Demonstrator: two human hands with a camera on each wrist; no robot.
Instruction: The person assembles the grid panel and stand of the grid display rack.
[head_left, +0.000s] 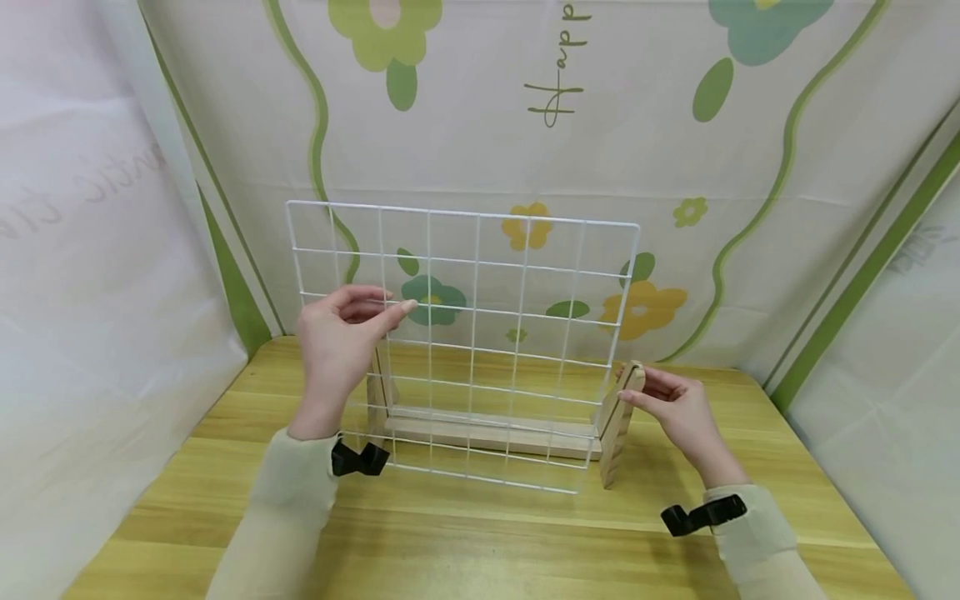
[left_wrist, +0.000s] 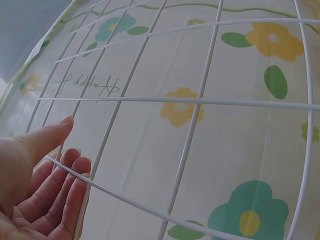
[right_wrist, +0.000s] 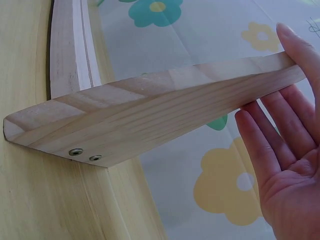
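A white wire grid panel (head_left: 474, 309) stands tilted in front of a wooden stand. My left hand (head_left: 341, 350) grips its wires at the left side, thumb on the near face and curled fingers behind, as the left wrist view of the grid (left_wrist: 199, 101) shows. The stand has a crossbar (head_left: 487, 435) between two upright side boards. My right hand (head_left: 678, 408) holds the top of the right side board (head_left: 624, 425) between thumb and fingers. Two metal screw heads show low on that side board (right_wrist: 165, 107) in the right wrist view. The left side board (head_left: 377, 396) is partly hidden behind my left hand.
The stand rests on a wood-grain table (head_left: 480, 550). Behind the table hangs a white cloth (head_left: 465, 142) printed with flowers, and more cloth hangs at both sides. Each wrist wears a black strap mount (head_left: 360, 458).
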